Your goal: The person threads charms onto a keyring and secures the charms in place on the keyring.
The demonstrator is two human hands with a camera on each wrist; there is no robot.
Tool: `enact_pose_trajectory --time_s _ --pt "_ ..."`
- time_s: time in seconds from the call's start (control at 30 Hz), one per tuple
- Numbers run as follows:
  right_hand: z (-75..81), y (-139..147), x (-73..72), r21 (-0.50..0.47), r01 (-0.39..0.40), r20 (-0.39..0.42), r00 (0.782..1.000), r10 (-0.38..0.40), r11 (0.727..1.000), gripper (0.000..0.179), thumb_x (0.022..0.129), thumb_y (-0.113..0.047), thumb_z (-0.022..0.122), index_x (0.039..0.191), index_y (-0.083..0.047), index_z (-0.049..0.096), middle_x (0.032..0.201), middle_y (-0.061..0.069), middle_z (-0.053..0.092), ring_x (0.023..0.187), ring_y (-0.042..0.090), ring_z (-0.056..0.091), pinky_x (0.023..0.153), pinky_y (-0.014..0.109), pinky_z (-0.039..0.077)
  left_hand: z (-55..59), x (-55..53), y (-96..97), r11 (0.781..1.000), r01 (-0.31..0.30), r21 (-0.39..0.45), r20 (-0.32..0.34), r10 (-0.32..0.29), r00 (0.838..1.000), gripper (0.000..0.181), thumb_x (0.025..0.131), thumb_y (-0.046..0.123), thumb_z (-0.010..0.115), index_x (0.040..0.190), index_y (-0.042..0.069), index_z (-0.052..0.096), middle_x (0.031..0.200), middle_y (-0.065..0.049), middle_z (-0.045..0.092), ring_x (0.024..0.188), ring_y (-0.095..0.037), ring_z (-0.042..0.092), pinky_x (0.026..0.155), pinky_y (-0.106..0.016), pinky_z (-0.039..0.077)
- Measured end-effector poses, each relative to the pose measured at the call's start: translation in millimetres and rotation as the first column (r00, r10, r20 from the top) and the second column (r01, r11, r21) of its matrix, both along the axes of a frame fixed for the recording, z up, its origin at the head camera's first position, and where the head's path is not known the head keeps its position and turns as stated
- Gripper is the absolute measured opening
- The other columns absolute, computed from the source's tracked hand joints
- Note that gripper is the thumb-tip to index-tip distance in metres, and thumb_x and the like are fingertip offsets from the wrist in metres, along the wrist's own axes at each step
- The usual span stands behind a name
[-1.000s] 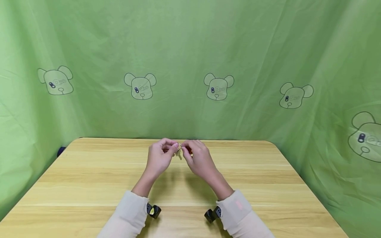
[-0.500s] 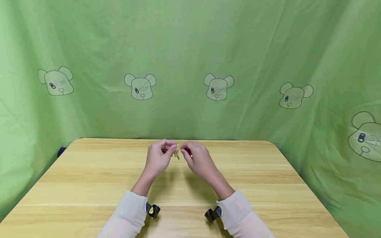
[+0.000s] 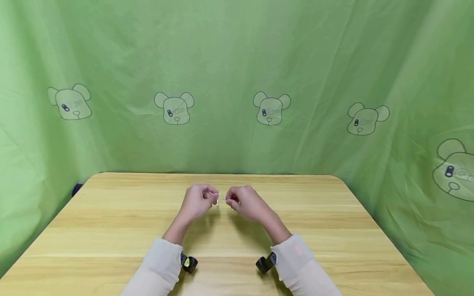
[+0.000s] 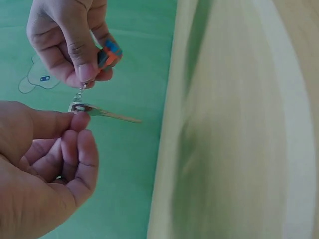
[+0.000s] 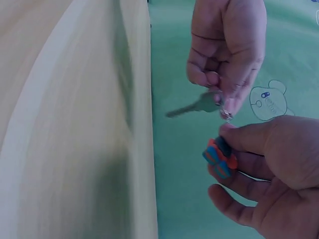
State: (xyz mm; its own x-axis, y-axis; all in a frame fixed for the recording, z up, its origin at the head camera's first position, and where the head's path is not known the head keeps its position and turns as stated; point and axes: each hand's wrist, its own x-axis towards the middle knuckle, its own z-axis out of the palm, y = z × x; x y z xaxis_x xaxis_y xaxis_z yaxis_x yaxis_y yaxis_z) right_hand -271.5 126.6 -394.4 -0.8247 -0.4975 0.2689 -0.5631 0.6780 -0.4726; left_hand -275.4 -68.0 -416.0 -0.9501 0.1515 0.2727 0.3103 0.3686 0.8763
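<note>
Over the far part of the table, my left hand [image 3: 198, 201] pinches a metal key ring between thumb and forefinger. A key [image 5: 197, 104] hangs from the ring at these fingertips, its blade pointing toward the tabletop. Facing it, my right hand [image 3: 249, 202] pinches the end of a short chain [image 4: 79, 93] that leads to the ring. Tucked against the right hand's fingers is a small orange and blue charm [image 5: 220, 158], partly covered by them. In the head view the charm is hidden, and the thin metal between the hands is only faintly seen.
A light wooden table [image 3: 318, 230] with rounded far corners lies below the hands. Green cloth [image 3: 229, 49] printed with bear heads hangs behind and at both sides. A dark object [image 3: 76, 189] shows beyond the table's left edge.
Both hands have come lower in the head view, nearer the person, with the key between them. The key has turned edge-on, and the gap between the hands is slightly wider.
</note>
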Motion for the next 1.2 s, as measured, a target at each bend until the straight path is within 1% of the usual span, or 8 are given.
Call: enact_pose_trajectory --time_s 0.13,0.27,0.4,0.63,0.77,0.93,1.1,1.2 --pt "-5.5 2 -4.6 0.054 -0.053 0.087 0.995 0.048 0.997 0.01 0.098 -0.003 0.066 0.088 -0.006 0.069 0.071 -0.003 0.061 0.062 0.008 0.053 0.058 0.023 0.047 -7.7 -0.8 -1.0 1.0 0.02 -0.018 0.068 -0.019 0.998 0.005 0.089 -0.003 0.071 0.093 -0.004 0.074 0.07 -0.006 0.07 0.063 -0.021 0.065 0.056 -0.026 0.049" --pt "-10.3 7 -9.5 0.085 -0.118 0.186 0.977 0.101 0.989 0.013 0.097 -0.001 0.065 0.087 -0.008 0.067 0.073 -0.002 0.062 0.065 0.009 0.055 0.061 0.025 0.048 -14.3 -1.8 0.0 0.997 0.043 -0.065 0.12 -0.035 0.992 0.008 0.088 -0.003 0.069 0.092 -0.001 0.075 0.07 -0.006 0.07 0.062 -0.018 0.062 0.056 -0.027 0.047" --pt "-15.3 14 -16.7 0.084 -0.158 0.261 0.956 0.131 0.984 0.013 0.098 -0.003 0.066 0.086 -0.009 0.066 0.075 -0.002 0.065 0.068 0.01 0.06 0.065 0.028 0.05 -16.9 -5.7 4.3 0.988 0.063 -0.142 0.124 -0.046 0.991 0.007 0.089 -0.001 0.069 0.089 0.002 0.075 0.07 -0.006 0.071 0.059 -0.014 0.058 0.056 -0.027 0.046" --pt "-23.9 29 -25.9 0.081 -0.173 0.31 0.94 0.14 0.982 0.012 0.097 -0.002 0.067 0.086 -0.008 0.068 0.074 -0.002 0.066 0.067 0.012 0.06 0.063 0.027 0.05 -19.0 -16.2 19.1 0.952 0.13 -0.277 0.102 -0.105 0.989 0.008 0.091 0.001 0.072 0.084 0.003 0.076 0.067 0.0 0.067 0.06 -0.012 0.056 0.056 -0.025 0.046" --pt "-26.2 35 -28.3 0.062 -0.193 0.358 0.92 0.159 0.979 0.011 0.096 0.0 0.067 0.087 -0.006 0.068 0.076 0.001 0.067 0.07 0.016 0.063 0.066 0.026 0.051 -21.0 -20.4 27.0 0.929 0.147 -0.341 0.079 -0.128 0.989 0.009 0.088 -0.002 0.072 0.081 0.002 0.076 0.069 -0.001 0.067 0.059 -0.012 0.054 0.054 -0.023 0.044" --pt "-28.0 41 -30.7 0.051 -0.202 0.415 0.895 0.164 0.978 0.013 0.096 0.004 0.064 0.086 -0.004 0.068 0.078 0.002 0.068 0.071 0.017 0.065 0.066 0.025 0.052 -19.9 -22.9 36.0 0.9 0.16 -0.404 0.086 -0.137 0.987 0.01 0.086 -0.003 0.072 0.079 0.004 0.077 0.075 -0.001 0.069 0.061 -0.012 0.054 0.053 -0.022 0.043" --pt "-30.5 44 -33.4 0.068 -0.177 0.431 0.893 0.132 0.982 0.015 0.094 0.006 0.061 0.087 -0.005 0.069 0.078 0.002 0.068 0.07 0.015 0.062 0.066 0.025 0.05 -17.3 -25.5 42.5 0.883 0.166 -0.439 0.116 -0.128 0.985 0.011 0.087 -0.002 0.072 0.078 0.004 0.076 0.073 -0.001 0.067 0.063 -0.013 0.054 0.054 -0.022 0.042" --pt "-31.6 44 -34.1 0.083 -0.168 0.438 0.892 0.115 0.982 0.017 0.093 0.007 0.06 0.087 -0.005 0.07 0.078 0.0 0.067 0.069 0.014 0.061 0.065 0.025 0.049 -17.4 -26.7 46.3 0.864 0.176 -0.472 0.125 -0.132 0.983 0.013 0.087 -0.001 0.072 0.076 0.005 0.076 0.069 0.001 0.066 0.061 -0.013 0.053 0.054 -0.022 0.041"
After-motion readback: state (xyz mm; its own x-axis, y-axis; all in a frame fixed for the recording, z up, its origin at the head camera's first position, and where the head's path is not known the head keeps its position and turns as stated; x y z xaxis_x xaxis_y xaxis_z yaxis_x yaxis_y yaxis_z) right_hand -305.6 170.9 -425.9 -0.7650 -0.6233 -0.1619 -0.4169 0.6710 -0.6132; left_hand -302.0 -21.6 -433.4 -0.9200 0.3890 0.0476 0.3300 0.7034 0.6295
